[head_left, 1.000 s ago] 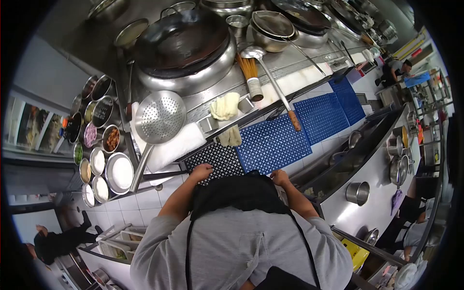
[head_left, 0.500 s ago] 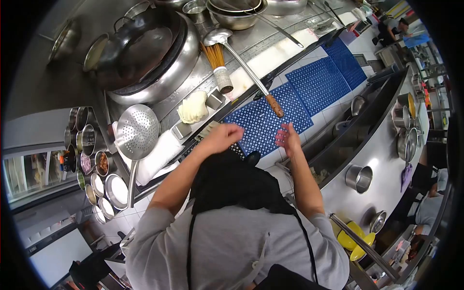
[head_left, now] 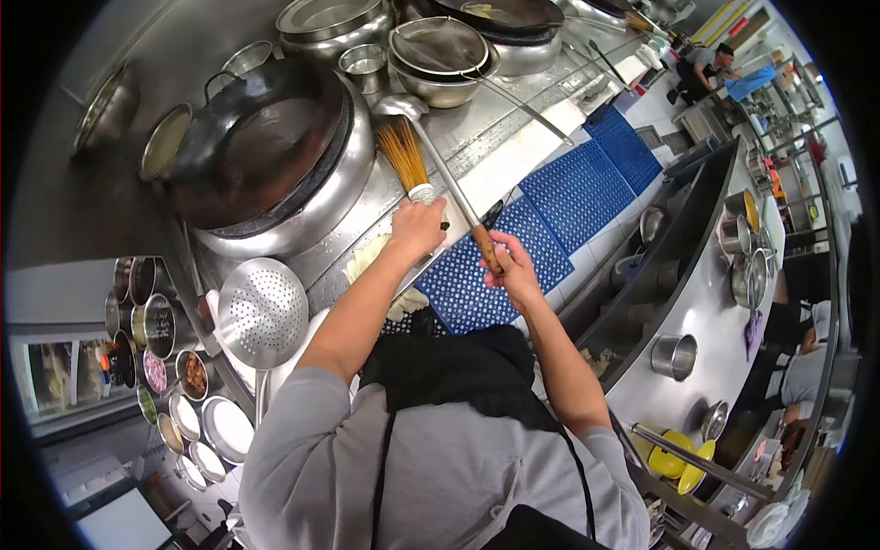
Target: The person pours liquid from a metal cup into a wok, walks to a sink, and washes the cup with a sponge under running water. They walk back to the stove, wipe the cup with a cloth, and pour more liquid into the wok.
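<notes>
My left hand [head_left: 417,229] closes round the handle of a bamboo wok brush [head_left: 403,158], whose bristles point away from me over the steel counter. The wooden handle of a long steel ladle [head_left: 445,170] is in my right hand [head_left: 515,273]; its bowl rests on the counter beyond the brush. A pale folded cloth [head_left: 367,258] shows partly beneath my left forearm. To the left lies a round perforated strainer [head_left: 264,312], its handle running toward me.
A large dark wok [head_left: 266,137] sits on a steel burner ring at the left. Behind the ladle, a mesh sieve [head_left: 438,44] rests on a bowl. Several ingredient tubs [head_left: 227,429] stand lower left. A steel worktop with a pot [head_left: 674,356] is at right, blue mats [head_left: 513,243] between.
Both hands have moved forward from in front of my apron. The left has taken hold of the brush handle, the right the ladle handle. My view has shifted slightly.
</notes>
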`<state>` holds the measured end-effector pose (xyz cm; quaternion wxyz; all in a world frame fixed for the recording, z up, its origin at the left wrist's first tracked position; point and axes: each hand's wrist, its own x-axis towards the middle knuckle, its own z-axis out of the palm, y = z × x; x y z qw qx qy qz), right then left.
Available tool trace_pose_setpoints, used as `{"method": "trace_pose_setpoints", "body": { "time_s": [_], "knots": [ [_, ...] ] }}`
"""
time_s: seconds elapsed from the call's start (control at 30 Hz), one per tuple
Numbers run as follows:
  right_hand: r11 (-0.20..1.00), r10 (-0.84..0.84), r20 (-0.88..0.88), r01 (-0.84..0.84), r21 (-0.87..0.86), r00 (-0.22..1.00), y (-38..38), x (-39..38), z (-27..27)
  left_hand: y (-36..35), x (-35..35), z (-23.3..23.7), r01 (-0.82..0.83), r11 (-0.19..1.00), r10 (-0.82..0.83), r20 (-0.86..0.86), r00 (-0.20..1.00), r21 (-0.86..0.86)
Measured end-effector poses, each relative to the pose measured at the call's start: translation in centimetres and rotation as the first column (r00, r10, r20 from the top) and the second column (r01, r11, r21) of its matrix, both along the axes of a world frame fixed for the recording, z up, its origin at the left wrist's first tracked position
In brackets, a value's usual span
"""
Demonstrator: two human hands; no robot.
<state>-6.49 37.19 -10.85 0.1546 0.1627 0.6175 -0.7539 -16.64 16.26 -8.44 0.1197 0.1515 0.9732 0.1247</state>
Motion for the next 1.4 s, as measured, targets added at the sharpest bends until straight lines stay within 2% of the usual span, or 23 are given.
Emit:
{"method": "trace_pose_setpoints", "body": {
  "time_s": [0.2, 0.23, 0.3, 0.33, 0.4, 0.43, 0.47, 0.5, 0.53, 0.6, 0.67, 0.73, 0.77, 0.83, 0.9, 0.93, 0.97, 1.03, 1.07, 1.13, 1.27, 1.37, 1.4],
  "knots": [
    [0.998, -0.004, -0.002, 0.005, 0.068, 1.0, -3.3, -2.4, -1.0, -0.9, 0.7, 1.6, 0.064, 0.993, -0.068, 0.034, 0.997, 0.102],
    [0.991, 0.086, -0.066, -0.079, 0.107, 0.994, -2.9, -2.9, -1.7, -0.8, 1.0, 2.1, 0.068, 0.991, -0.074, 0.053, 0.996, 0.118],
    [0.95, 0.276, -0.18, -0.238, 0.204, 0.944, -1.9, -4.2, -3.5, -1.0, 1.2, 2.5, -0.049, 0.969, 0.06, -0.039, 0.997, 0.243],
    [0.902, 0.354, -0.175, -0.286, 0.324, 0.919, -1.5, -4.5, -3.2, -1.2, 1.4, 3.1, -0.089, 0.951, 0.117, -0.079, 0.99, 0.295],
    [0.921, 0.278, -0.13, -0.225, 0.318, 0.952, -1.7, -3.8, -3.8, -1.4, 1.8, 4.3, -0.116, 0.916, 0.171, -0.113, 0.979, 0.384],
    [0.931, 0.201, -0.113, -0.154, 0.332, 0.973, -2.1, -3.3, -4.6, -1.6, 1.6, 4.3, -0.053, 0.894, 0.137, -0.16, 0.978, 0.444],
    [0.971, 0.016, -0.095, 0.007, 0.239, 0.995, -2.9, -2.9, -4.9, -1.8, 1.3, 4.2, 0.012, 0.865, 0.104, -0.204, 0.973, 0.501],
    [0.974, -0.005, -0.105, 0.028, 0.225, 0.994, -3.0, -2.9, -5.1, -1.5, 1.4, 4.0, 0.079, 0.828, 0.073, -0.246, 0.967, 0.555],
    [0.982, -0.005, -0.108, 0.025, 0.185, 0.994, -3.0, -2.8, -4.8, -0.6, 2.2, 5.9, -0.009, 0.774, 0.11, -0.121, 0.987, 0.633],
    [0.994, -0.038, -0.117, 0.049, 0.095, 0.992, -2.8, -2.5, -3.8, 1.0, 2.9, 5.2, 0.045, 0.665, 0.12, -0.167, 0.979, 0.745],
    [0.99, -0.075, -0.098, 0.086, 0.108, 0.992, -2.1, -2.1, -3.8, 2.5, 3.7, 5.2, 0.074, 0.544, 0.085, -0.143, 0.986, 0.836],
    [0.981, -0.105, -0.046, 0.111, 0.158, 0.993, -0.8, -0.9, -4.9, 3.7, 4.6, 4.7, 0.219, 0.582, 0.015, -0.28, 0.96, 0.783],
    [0.946, -0.102, -0.059, 0.115, 0.302, 0.993, 0.3, 0.2, -6.2, 4.0, 5.1, 4.3, 0.284, 0.597, -0.016, -0.343, 0.939, 0.75],
    [0.819, -0.084, -0.066, 0.106, 0.564, 0.994, 3.0, 3.2, -9.2, 4.8, 6.1, 3.5, 0.197, 0.53, -0.105, -0.167, 0.98, 0.824],
    [0.503, -0.011, 0.02, -0.012, 0.864, 1.0, 6.8, 8.5, -14.9, 5.2, 6.7, 2.7, 0.125, 0.505, -0.202, -0.023, 0.979, 0.854],
    [0.407, -0.186, 0.062, 0.019, 0.913, 0.981, 7.0, 11.8, -14.5, 5.4, 6.9, 2.1, 0.132, 0.521, -0.257, 0.008, 0.966, 0.843],
    [0.386, -0.211, 0.137, -0.046, 0.921, 0.968, 8.9, 15.9, -18.0, 5.7, 7.1, 1.8, 0.158, 0.51, -0.276, -0.013, 0.961, 0.846],
    [0.439, -0.284, 0.423, -0.276, 0.855, 0.86, 11.8, 24.2, -21.3, 6.5, 8.0, 1.2, 0.206, 0.474, -0.329, -0.044, 0.943, 0.856],
    [0.373, -0.244, 0.504, -0.4, 0.837, 0.828, 13.1, 28.8, -23.9, 6.7, 8.2, 1.2, 0.253, 0.497, -0.367, -0.063, 0.928, 0.83],
    [0.443, -0.346, 0.616, -0.455, 0.773, 0.708, 13.0, 34.1, -21.3, 7.2, 8.7, 1.2, 0.25, 0.487, -0.448, -0.006, 0.894, 0.837],
    [0.795, -0.44, 0.749, -0.172, 0.581, 0.496, 11.2, 39.1, -19.0, 7.6, 9.8, 0.5, 0.254, 0.479, -0.572, 0.079, 0.816, 0.84],
    [0.679, -0.568, 0.559, -0.039, 0.733, 0.605, 7.6, 38.9, -18.6, 8.5, 10.8, -0.4, 0.248, 0.448, -0.633, 0.109, 0.766, 0.859],
    [0.719, -0.552, 0.582, -0.013, 0.695, 0.597, 7.1, 37.7, -18.9, 8.9, 11.1, -0.9, 0.237, 0.443, -0.655, 0.132, 0.744, 0.865]
  ]
}}
